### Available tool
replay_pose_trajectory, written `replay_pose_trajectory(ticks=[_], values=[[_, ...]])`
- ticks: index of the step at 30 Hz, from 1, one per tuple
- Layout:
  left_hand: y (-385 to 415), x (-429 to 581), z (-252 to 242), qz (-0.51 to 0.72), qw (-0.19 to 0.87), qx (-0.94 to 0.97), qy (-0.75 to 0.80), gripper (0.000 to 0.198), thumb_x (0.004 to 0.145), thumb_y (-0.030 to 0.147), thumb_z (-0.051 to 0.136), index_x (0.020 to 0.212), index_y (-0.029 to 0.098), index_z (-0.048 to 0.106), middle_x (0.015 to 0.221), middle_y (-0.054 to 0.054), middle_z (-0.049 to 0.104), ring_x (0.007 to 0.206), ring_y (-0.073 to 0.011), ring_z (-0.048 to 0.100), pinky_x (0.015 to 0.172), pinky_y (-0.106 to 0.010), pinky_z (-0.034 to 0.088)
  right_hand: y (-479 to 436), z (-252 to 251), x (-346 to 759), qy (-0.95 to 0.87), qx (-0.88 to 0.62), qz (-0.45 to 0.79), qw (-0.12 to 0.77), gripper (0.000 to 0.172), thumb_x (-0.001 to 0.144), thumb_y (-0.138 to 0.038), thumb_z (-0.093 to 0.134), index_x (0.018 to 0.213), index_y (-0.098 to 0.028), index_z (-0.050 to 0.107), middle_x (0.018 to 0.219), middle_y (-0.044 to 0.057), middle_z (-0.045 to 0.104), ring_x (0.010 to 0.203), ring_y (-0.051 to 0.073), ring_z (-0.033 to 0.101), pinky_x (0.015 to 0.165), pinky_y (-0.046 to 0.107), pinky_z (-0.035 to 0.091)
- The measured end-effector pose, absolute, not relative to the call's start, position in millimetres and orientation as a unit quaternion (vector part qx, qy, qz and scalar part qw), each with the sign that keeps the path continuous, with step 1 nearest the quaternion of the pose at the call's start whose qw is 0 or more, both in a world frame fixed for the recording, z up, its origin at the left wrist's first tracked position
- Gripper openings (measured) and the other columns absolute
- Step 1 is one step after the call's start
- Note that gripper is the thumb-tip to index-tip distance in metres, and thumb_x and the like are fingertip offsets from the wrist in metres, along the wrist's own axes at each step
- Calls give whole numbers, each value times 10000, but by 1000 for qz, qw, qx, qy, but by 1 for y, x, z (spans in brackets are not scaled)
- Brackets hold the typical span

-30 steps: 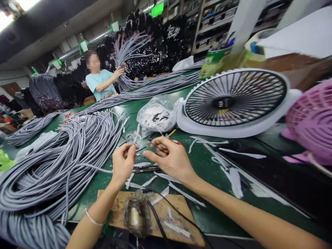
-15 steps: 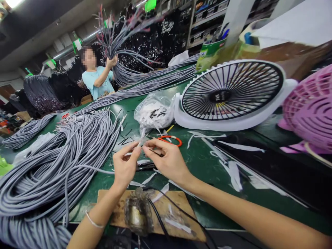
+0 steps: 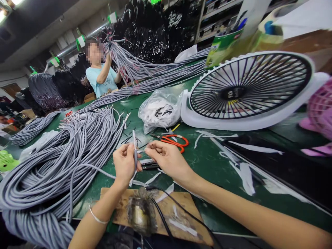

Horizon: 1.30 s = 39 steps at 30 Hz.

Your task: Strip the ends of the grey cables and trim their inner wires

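One gray cable [image 3: 135,159] in the head view is pinched by our left hand [image 3: 124,162]; our right hand [image 3: 168,158] curls beside it, its grip unclear to us. This cable seems unfinished; whether the heaped cables [image 3: 85,141] on the table [image 3: 207,164] are done, we cannot tell.

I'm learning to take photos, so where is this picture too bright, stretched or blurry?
Head view: a ceiling lamp glares white, top left; head view: the white fan looks stretched wide; head view: the pink fan looks soft, the left hand clearer.
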<state>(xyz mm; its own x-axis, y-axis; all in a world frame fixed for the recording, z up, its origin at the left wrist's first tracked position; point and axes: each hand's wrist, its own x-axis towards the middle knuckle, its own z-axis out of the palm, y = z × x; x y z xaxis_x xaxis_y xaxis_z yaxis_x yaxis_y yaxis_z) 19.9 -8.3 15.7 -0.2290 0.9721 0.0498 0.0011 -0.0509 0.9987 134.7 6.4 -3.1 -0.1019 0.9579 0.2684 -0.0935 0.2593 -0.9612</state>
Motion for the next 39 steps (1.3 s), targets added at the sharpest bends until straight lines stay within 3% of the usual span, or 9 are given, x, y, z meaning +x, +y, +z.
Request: replay_pose_trajectory(ticks=[5, 9, 13, 18, 22, 30, 32, 35, 39], values=[[-2, 15, 17, 494, 498, 464, 541, 457, 620, 593, 598, 624, 146, 504, 430, 35, 535, 261, -60, 426, 273, -159, 289, 13, -5, 139, -538, -397, 466, 580, 246, 659, -402, 599, 627, -167, 534, 572, 12, 566, 522, 120, 528, 483, 233, 415], [-2, 10, 23, 454, 523, 511, 509, 392, 582, 478, 691, 603, 92, 629, 482, -5, 572, 404, -59, 478, 426, -184, 393, 21, -4, 150, -520, -429, 414, 611, 254, 699, -416, 581, 686, -166, 534, 590, 13, 563, 521, 114, 511, 474, 224, 399], [-5, 7, 26, 507, 422, 530, 533, 258, 570, 335, 722, 646, 91, 687, 519, -16, 608, 419, -74, 475, 444, -212, 385, 14, 4, 157, -565, -454, 267, 636, 208, 794, -376, 505, 776, -172, 543, 597, 1, 564, 497, 108, 508, 474, 214, 402], [-13, 6, 25, 530, 206, 609, 553, 134, 682, 249, 650, 681, 132, 714, 609, -38, 656, 522, -105, 535, 487, -214, 386, -9, 10, 151, -731, -372, 74, 567, 272, 844, -202, 435, 601, -164, 551, 429, -36, 480, 349, 64, 418, 402, 191, 320], [-17, 6, 24, 505, 94, 669, 537, 122, 721, 230, 629, 692, 139, 706, 601, -35, 644, 538, -110, 538, 495, -212, 391, -11, 6, 147, -754, -360, 45, 547, 304, 839, -170, 429, 558, -152, 544, 385, -48, 437, 317, 53, 366, 373, 189, 287], [-16, 6, 15, 421, -28, 748, 512, 110, 735, 129, 578, 711, 147, 684, 616, -26, 625, 531, -105, 550, 537, -206, 424, -12, 8, 146, -763, -326, 45, 556, 342, 833, -123, 432, 495, -173, 450, 390, -66, 352, 338, 50, 329, 382, 193, 271], [-10, 4, 12, 380, -9, 732, 565, 117, 713, 112, 580, 672, 156, 681, 637, -33, 638, 562, -121, 563, 567, -223, 429, -23, 7, 142, -806, -215, 22, 552, 338, 845, -116, 409, 522, -167, 492, 397, -52, 389, 356, 67, 347, 408, 219, 289], [-3, 2, 13, 384, 110, 685, 609, 98, 699, 144, 593, 641, 143, 671, 628, -36, 640, 579, -129, 568, 586, -233, 428, -31, 4, 139, -843, -107, 8, 528, 298, 861, -117, 384, 645, -126, 589, 432, -20, 469, 393, 97, 388, 438, 251, 317], [-4, 2, 25, 486, 300, 614, 544, 213, 756, 303, 559, 703, 118, 651, 530, 13, 522, 453, -69, 437, 452, -187, 339, -15, 2, 146, -790, -274, 39, 547, 238, 880, -141, 400, 794, -121, 621, 605, 33, 608, 532, 108, 541, 533, 213, 408]])
